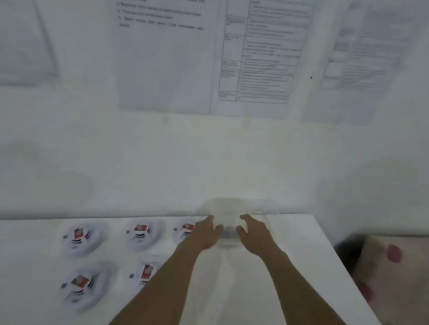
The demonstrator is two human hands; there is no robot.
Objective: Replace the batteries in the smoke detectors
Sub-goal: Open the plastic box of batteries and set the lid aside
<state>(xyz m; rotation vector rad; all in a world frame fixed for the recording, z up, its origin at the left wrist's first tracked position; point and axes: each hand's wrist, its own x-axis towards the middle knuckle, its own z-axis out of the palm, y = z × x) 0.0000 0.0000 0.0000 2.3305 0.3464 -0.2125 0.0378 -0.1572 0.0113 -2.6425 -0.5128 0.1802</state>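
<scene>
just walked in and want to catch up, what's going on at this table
A person reaches both arms to the far edge of the white table, with the left hand and right hand on either side of a pale round object. The blur hides what it is and whether they grip it. To the left, five smoke detectors lie on the table with red-labelled batteries showing. Printed sheets hang on the wall behind.
</scene>
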